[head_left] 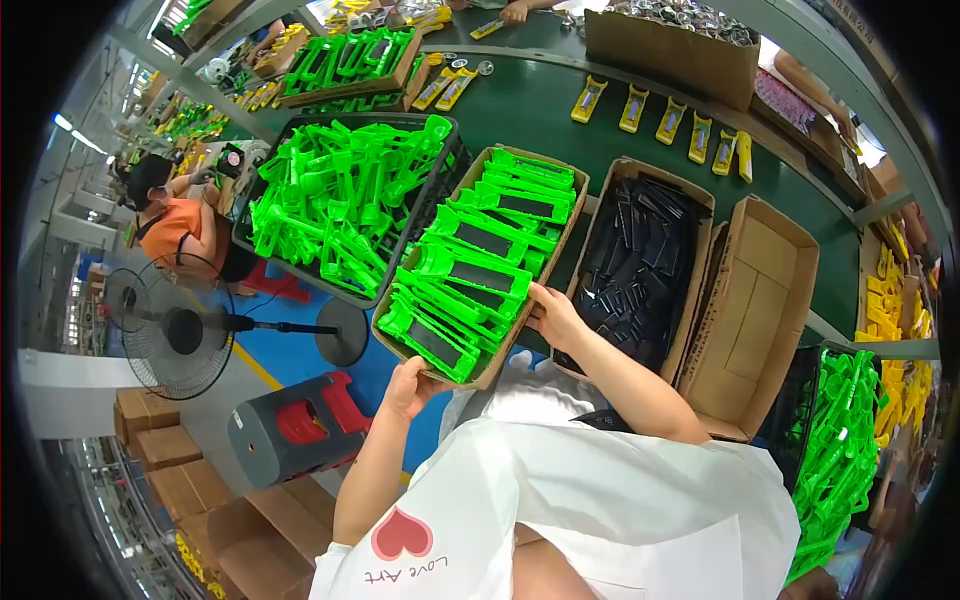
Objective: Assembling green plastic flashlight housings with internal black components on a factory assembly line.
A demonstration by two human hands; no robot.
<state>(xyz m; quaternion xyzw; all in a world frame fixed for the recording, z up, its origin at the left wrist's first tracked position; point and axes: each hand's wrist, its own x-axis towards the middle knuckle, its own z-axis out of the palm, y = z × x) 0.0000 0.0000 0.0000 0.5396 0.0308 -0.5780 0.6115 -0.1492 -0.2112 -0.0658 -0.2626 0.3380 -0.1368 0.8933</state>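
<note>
A shallow cardboard box (492, 375) sits in front of me, its near end at the front of the work surface. Rows of green plastic holders (482, 240), many with a dark flat insert, fill it. My left hand (407, 388) grips the box's near left corner, thumb up at the rim. On its right side my right hand (553, 316) is closed over the edge, with part of the fingers hidden. Right of it stands a carton of black plastic parts (640, 250). A black crate (372, 298) heaped with loose green pieces (335, 195) is on the left.
An empty cardboard box (750, 320) lies at the right, near a crate of green parts (835, 430). Yellow pieces (668, 120) line the green conveyor belt (540, 95). At left are a pedestal fan (183, 330), a grey-red bin (300, 425) and a seated co-worker (180, 225).
</note>
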